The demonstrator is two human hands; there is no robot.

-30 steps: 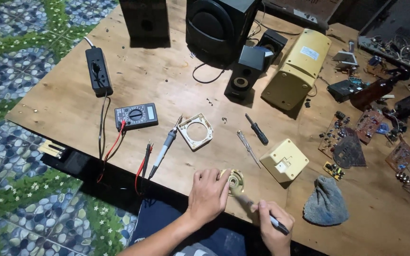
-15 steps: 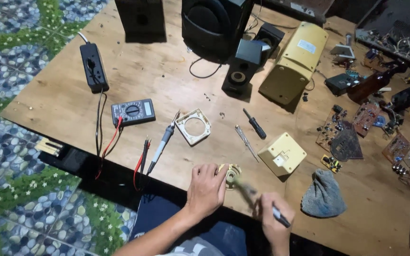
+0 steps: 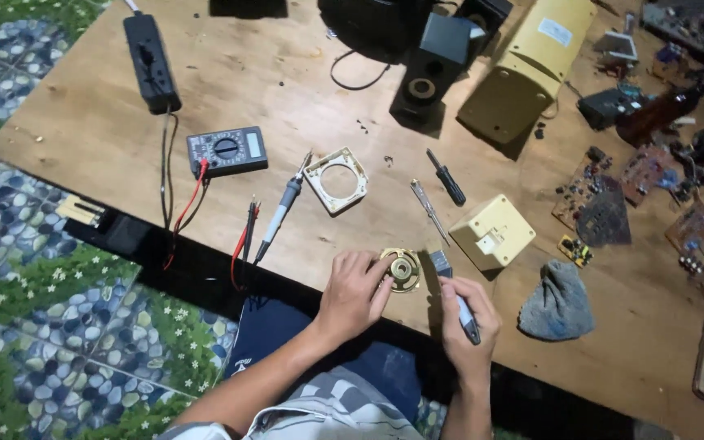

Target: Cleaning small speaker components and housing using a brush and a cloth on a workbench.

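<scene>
Fingers of the left hand (image 3: 352, 295) pinch the round brass-coloured speaker frame (image 3: 402, 270) at the wooden bench's (image 3: 287, 90) near edge; right hand (image 3: 468, 314), now drawn closer, grips a grey-handled brush (image 3: 455, 295) touching it.

Bright light shines from above on the table (image 3: 205, 90). Things cast short dark shadows. The picture is sharp, darker at the far corners.

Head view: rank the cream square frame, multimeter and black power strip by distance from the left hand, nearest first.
From the left hand:
1. Cream square frame, just up the table from it.
2. Multimeter, farther up-left.
3. Black power strip, far top-left near the table edge.
</scene>
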